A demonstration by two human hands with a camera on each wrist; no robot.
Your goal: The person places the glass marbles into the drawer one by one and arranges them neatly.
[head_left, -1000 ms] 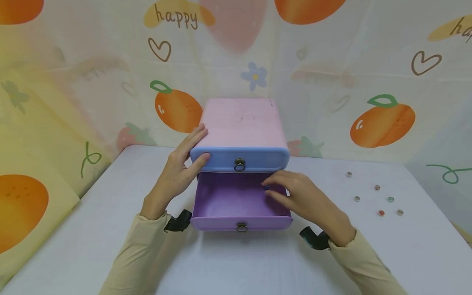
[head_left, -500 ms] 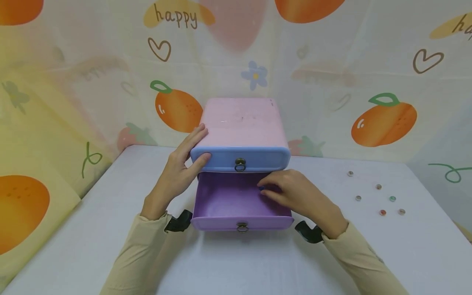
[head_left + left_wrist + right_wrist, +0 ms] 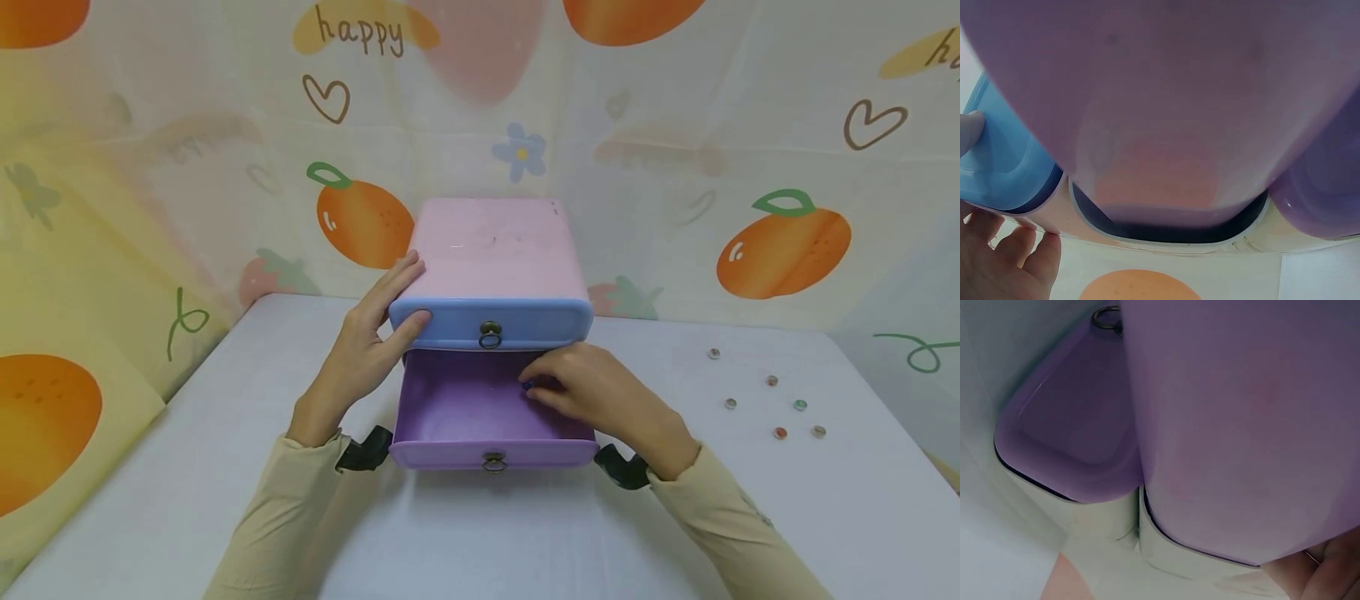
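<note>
A small drawer cabinet (image 3: 491,250) with a pink top stands on the table. My left hand (image 3: 352,358) rests on its left side, the thumb lying on the blue top drawer (image 3: 450,327); in the left wrist view, the fingertips touch the cabinet's side. Beneath the blue drawer, a purple drawer (image 3: 457,408) is pulled out. My right hand (image 3: 600,387) reaches over its right wall and pinches a tiny dark blue piece (image 3: 527,385) inside the drawer space. The fingers partly cover that piece, so its shape cannot be told. Right wrist view: the drawer wall hides most of this hand.
Several small round glass-like pieces (image 3: 781,433) lie on the white table (image 3: 487,542) at the right. Another purple drawer (image 3: 1079,412) with a ring pull sits closed under the pulled-out one. A printed cloth (image 3: 637,150) hangs behind the cabinet.
My right hand has moved a little to the left, farther over the pulled-out drawer, with the dark blue piece between its fingers. The left hand has stayed in place.
</note>
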